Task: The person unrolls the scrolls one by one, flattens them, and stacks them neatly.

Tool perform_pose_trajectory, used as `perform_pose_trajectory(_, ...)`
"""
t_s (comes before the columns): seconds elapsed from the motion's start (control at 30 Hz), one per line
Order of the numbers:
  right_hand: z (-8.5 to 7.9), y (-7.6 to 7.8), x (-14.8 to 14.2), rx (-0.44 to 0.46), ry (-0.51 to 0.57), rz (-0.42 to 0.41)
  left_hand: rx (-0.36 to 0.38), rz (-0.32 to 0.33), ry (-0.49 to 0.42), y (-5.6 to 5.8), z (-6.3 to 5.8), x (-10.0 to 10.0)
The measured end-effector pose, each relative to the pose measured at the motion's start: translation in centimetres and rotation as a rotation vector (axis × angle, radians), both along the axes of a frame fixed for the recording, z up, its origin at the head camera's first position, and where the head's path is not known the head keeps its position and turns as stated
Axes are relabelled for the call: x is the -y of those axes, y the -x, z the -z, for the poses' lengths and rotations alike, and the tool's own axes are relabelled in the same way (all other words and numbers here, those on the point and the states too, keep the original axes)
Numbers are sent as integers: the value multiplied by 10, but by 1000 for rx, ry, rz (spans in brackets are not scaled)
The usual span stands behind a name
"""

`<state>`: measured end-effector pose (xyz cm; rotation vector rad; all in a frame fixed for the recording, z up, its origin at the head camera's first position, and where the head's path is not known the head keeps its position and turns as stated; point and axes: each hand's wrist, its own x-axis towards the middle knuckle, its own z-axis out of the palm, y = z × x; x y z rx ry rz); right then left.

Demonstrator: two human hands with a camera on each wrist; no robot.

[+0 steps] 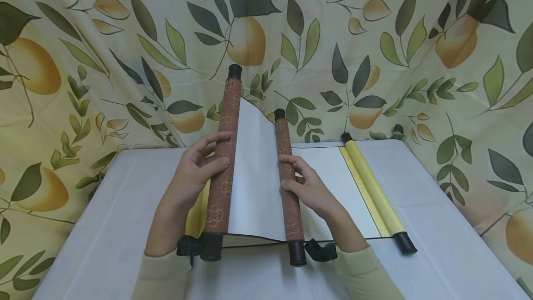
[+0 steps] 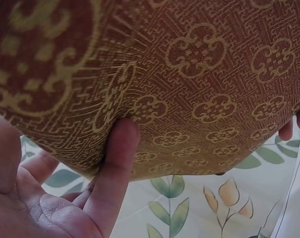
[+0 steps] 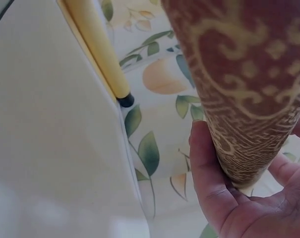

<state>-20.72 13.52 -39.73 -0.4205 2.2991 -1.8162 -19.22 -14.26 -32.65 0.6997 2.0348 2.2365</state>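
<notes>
A red scroll (image 1: 256,175) with gold flower patterns is held up, partly unrolled, its white sheet spanning two black-capped rollers. My left hand (image 1: 190,172) grips the thicker left roller (image 1: 221,184), thumb on the near side. My right hand (image 1: 311,188) holds the thinner right roller (image 1: 288,177) between thumb and fingers. The brocade backing (image 2: 209,64) fills much of the left wrist view, with a thumb (image 2: 122,148) pressing on it. Under it a yellow scroll (image 1: 376,189) lies spread on the table, its middle hidden by the red one.
The yellow scroll's left roller (image 1: 195,216) shows behind my left wrist. Its white sheet (image 1: 337,189) reaches to the right roller. The table (image 1: 100,226) is covered in white. A curtain (image 1: 291,36) printed with fruit and leaves hangs behind it.
</notes>
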Motion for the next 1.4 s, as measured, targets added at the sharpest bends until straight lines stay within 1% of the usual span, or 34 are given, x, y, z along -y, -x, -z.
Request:
perform_pose_trajectory(0.33, 0, 0, 0, -9, 9, -1, -17, -33, -43, 0, -1, 1)
perform_pose_trajectory(0.47, 0, 0, 0, -15, 6, -2, -25, -39, -57, -1, -3, 1)
perform_pose_trajectory(0.73, 0, 0, 1, -16, 1, -16, -32, -99, -23, -5, -6, 1)
perform_pose_trajectory(0.93, 1, 0, 2, -5, 10, -14, -29, -93, -44, -7, -8, 0)
perform_pose_trajectory(1.17, 3, 0, 1, -1, -15, -9, -37, -78, -62, -8, -9, 0)
perform_pose_trajectory(1.2, 0, -1, 1, 2, -16, -14, -39, -78, -61, -9, -9, 1)
perform_pose_trajectory(1.3, -1, -1, 1, -5, -20, -21, -41, -69, -75, -9, -9, 1)
perform_pose_trajectory(1.4, -1, -1, 1, -8, -19, -21, -49, -80, -64, -10, -10, 2)
